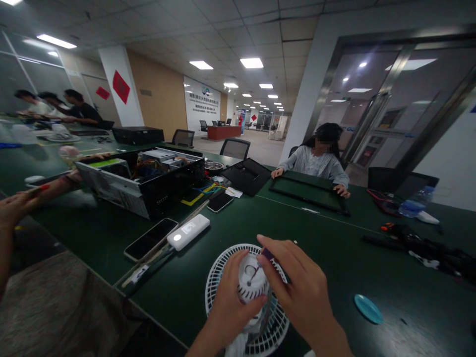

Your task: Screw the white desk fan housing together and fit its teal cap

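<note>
My left hand [226, 302] is wrapped round the white motor housing [247, 295] of a small fan. Beneath it lies the fan's round white grille [213, 270], resting on the green table. In my right hand [297, 282] is a small screwdriver [267, 255], its dark handle pinched between thumb and fingers. The thin shaft slants down to the top of the housing, and its tip appears to meet a small recess there. My hands cover part of the housing and the grille.
Left of the grille lie a white power bank [189, 232] and a phone [150, 240]. An opened computer case [148, 183] stands beyond, near another person's arm [40, 196]. A blue dish [368, 308] is at right. Opposite, a person [316, 156] holds a black frame [308, 198].
</note>
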`<state>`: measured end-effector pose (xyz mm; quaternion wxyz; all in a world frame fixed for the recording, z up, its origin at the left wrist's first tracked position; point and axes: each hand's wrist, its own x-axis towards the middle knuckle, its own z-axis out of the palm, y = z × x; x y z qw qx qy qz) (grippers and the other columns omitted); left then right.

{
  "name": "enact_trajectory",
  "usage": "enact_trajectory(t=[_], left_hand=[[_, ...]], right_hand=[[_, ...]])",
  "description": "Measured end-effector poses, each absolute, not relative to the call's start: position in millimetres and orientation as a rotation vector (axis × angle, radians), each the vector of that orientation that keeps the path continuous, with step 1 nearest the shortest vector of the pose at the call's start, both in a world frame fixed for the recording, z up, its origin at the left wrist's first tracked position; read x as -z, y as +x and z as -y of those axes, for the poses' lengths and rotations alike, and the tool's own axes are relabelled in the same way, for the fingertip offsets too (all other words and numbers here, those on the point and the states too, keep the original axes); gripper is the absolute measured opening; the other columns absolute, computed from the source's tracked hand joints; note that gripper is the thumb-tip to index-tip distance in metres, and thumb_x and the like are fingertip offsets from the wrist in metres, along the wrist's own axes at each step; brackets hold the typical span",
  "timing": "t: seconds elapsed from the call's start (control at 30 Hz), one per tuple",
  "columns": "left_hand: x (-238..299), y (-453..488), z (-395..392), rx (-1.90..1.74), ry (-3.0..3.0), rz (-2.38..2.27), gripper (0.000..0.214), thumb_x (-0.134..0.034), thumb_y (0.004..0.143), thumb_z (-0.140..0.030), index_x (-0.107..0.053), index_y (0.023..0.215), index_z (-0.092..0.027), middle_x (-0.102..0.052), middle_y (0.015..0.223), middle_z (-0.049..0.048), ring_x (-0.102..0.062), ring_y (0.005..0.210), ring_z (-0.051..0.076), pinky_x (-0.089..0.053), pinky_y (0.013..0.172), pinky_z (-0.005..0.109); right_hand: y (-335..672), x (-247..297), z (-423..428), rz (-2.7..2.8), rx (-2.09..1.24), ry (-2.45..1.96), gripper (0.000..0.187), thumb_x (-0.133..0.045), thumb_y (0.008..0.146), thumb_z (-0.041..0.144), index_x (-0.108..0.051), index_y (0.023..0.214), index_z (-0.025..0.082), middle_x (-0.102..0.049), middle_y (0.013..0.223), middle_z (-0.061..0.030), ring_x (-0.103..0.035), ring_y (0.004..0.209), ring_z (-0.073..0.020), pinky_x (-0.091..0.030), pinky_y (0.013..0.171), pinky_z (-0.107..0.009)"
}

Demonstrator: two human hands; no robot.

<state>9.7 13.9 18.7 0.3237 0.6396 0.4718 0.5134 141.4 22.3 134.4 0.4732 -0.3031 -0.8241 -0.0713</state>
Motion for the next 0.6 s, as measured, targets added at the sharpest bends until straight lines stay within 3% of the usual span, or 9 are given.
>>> enact_trajectory(t=[0.2, 0.43, 0.6], left_hand=[[-19.0, 9.6, -12.9, -1.361, 1.700, -1.219, 0.069, -0.067, 0.070, -0.020, -0.035, 0.131, -0.023, -0.039, 0.138, 0.0127, -0.034, 0.130, 0.033, -0.024, 0.108, 0.056], [-20.1, 10.1, -13.0, -1.339, 1.717, -1.225, 0.069, -0.065, 0.071, -0.020, -0.031, 0.132, -0.023, -0.039, 0.137, 0.0121, -0.035, 0.129, 0.031, -0.025, 0.108, 0.054], [-18.1, 10.2, -14.6, -1.349, 1.726, -1.227, 0.070, -0.066, 0.071, -0.021, -0.032, 0.131, -0.024, -0.037, 0.139, 0.0113, -0.034, 0.130, 0.032, -0.025, 0.108, 0.054]], right_hand=[[141.6, -133.1, -23.4, 2.056, 0.084, -0.740, 0.040, -0.044, 0.086, 0.011, -0.048, 0.125, 0.018, -0.067, 0.099, -0.0083, -0.063, 0.089, -0.0169, -0.055, 0.074, -0.032], [141.9, -133.3, -22.8, 2.033, 0.104, -0.744, 0.026, -0.051, 0.086, 0.016, -0.057, 0.111, 0.016, -0.066, 0.089, -0.0072, -0.062, 0.079, -0.0167, -0.054, 0.067, -0.030], [144.3, -136.0, -20.4, 2.080, 0.002, -0.702, 0.038, -0.045, 0.085, 0.009, -0.049, 0.122, 0.018, -0.066, 0.101, -0.0070, -0.061, 0.092, -0.0162, -0.054, 0.077, -0.031]])
